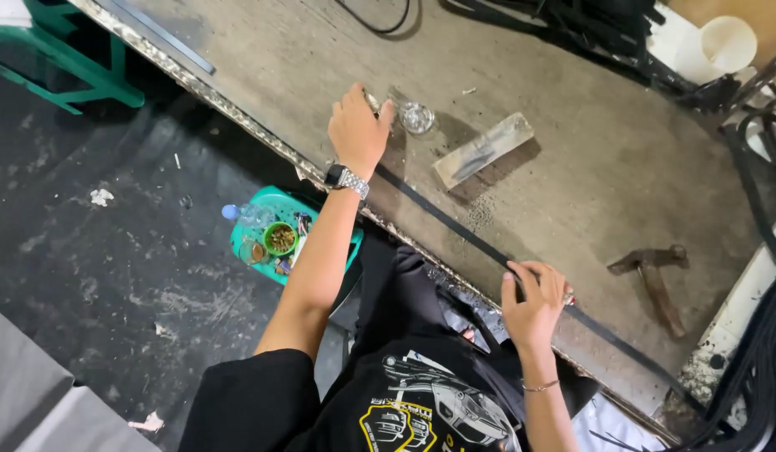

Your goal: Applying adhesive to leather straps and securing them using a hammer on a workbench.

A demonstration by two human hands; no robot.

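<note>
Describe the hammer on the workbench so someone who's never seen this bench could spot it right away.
Start at the long grey workbench and go to its right end, past the right hand pinching the black strap. The hammer lies flat there, alone. Rusty brown all over, unlike the pale wooden block mid-bench.

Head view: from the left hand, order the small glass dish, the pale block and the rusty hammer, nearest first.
Measured from the left hand:
1. Small glass dish, just beside the fingertips, on the right.
2. Pale block, further right, mid-bench.
3. Rusty hammer, farthest, toward the bench's right end, beyond the right hand.
</note>
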